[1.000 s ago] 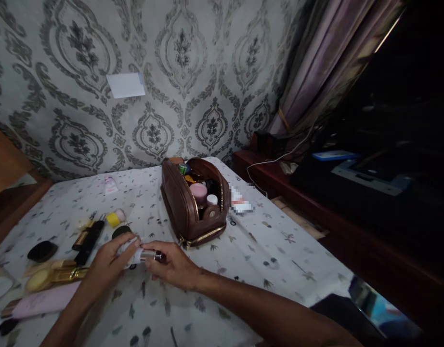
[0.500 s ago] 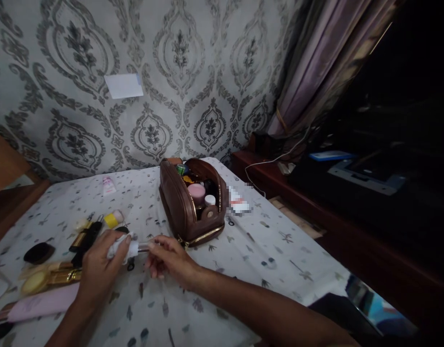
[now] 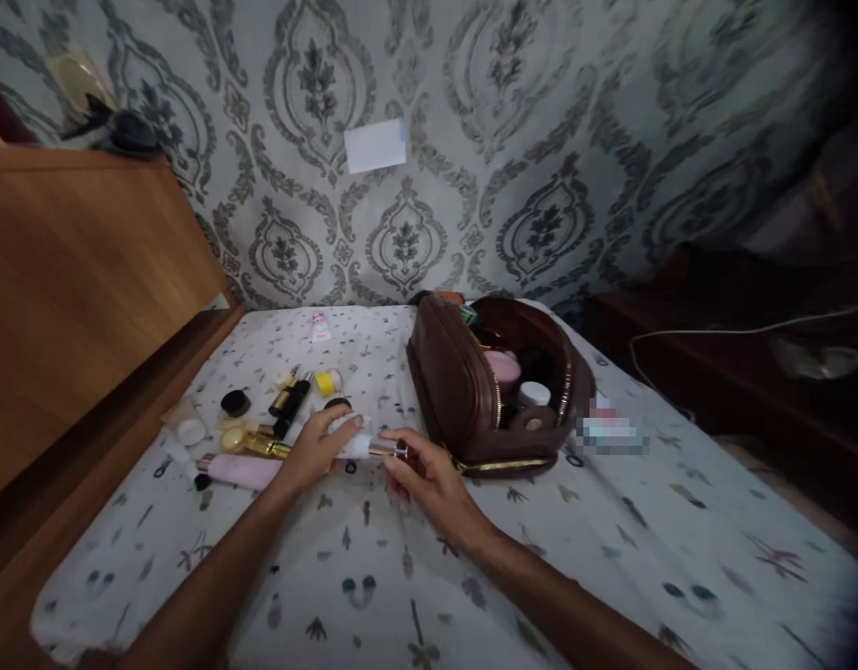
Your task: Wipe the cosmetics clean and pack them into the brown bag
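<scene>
A white tube (image 3: 355, 445) with a shiny metallic cap (image 3: 388, 448) lies across between my two hands. My left hand (image 3: 321, 448) is closed around the white end. The fingers of my right hand (image 3: 422, 475) grip the metallic end. Just right of my hands stands a brown bag (image 3: 449, 377), unzipped, with a pink round container (image 3: 503, 368) and a white-lidded jar (image 3: 534, 395) inside. Left of my left hand lie a pink tube (image 3: 244, 471), a gold-capped bottle (image 3: 265, 444) and black tubes (image 3: 293, 407).
A yellow and white item (image 3: 326, 383), a round black item (image 3: 234, 402) and a small pink tube (image 3: 320, 326) lie on the patterned cloth (image 3: 359, 558). A wooden panel (image 3: 94, 298) borders the left side. A white cable (image 3: 736, 331) runs at right.
The view has turned left, so the bag and my hands appear farther right and more of the wooden panel shows. More of the metallic cap is visible between my hands.
</scene>
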The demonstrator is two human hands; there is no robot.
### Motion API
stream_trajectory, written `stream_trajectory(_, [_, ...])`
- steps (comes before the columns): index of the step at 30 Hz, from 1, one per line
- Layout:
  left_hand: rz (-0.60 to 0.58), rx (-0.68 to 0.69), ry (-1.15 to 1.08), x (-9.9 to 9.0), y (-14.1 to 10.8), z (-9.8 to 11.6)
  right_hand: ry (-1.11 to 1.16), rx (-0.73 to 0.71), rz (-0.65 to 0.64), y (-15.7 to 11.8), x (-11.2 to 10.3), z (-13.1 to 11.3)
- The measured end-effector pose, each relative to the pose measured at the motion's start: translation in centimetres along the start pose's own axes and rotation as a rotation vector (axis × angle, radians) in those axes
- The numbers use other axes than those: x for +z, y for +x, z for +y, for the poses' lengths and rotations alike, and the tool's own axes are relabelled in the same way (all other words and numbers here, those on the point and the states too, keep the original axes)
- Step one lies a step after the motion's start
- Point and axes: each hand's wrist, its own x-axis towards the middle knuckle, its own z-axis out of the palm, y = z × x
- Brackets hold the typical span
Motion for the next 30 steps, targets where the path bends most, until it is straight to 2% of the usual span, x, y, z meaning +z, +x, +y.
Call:
stream_trajectory(3, [-0.011, -0.087, -0.151, -0.1, 0.1, -0.1, 0.001, -0.011, 0.007, 0.0, 0.1, 0.0])
stream_trajectory(8, [0.104, -0.102, -0.255, 0.1, 0.1, -0.2, 0.187, 0.062, 0.074, 0.3, 0.4, 0.0])
stream_trajectory(10, [0.143, -0.076, -0.261, 0.2, -0.1, 0.0, 0.288, 0.129, 0.106, 0.5, 0.4, 0.1])
stream_trajectory(13, [0.188, 0.040, -0.214, 0.3, -0.5, 0.3, 0.407, 0.200, 0.135, 0.7, 0.4, 0.4])
stream_trajectory(15, [0.204, 0.113, -0.185, 0.3, -0.7, 0.4, 0.433, 0.206, 0.153, 0.8, 0.3, 0.5])
stream_trajectory(17, [0.207, 0.126, -0.212, 0.4, -0.6, 0.3, 0.419, 0.185, 0.173, 0.9, 0.2, 0.5])
stream_trajectory(23, [0.242, -0.037, -0.498, 0.5, 0.0, 0.2, 0.358, 0.102, 0.192, 1.0, 0.0, 0.2])
stream_trajectory(27, [0.240, -0.090, -0.576, 0.3, 0.2, 0.7, 0.355, 0.074, 0.159, 1.0, 0.0, 0.2])
stream_trajectory(30, [0.213, -0.111, -0.621, 0.5, 0.2, 0.8, 0.403, 0.086, 0.179, 1.0, 0.0, 0.2])
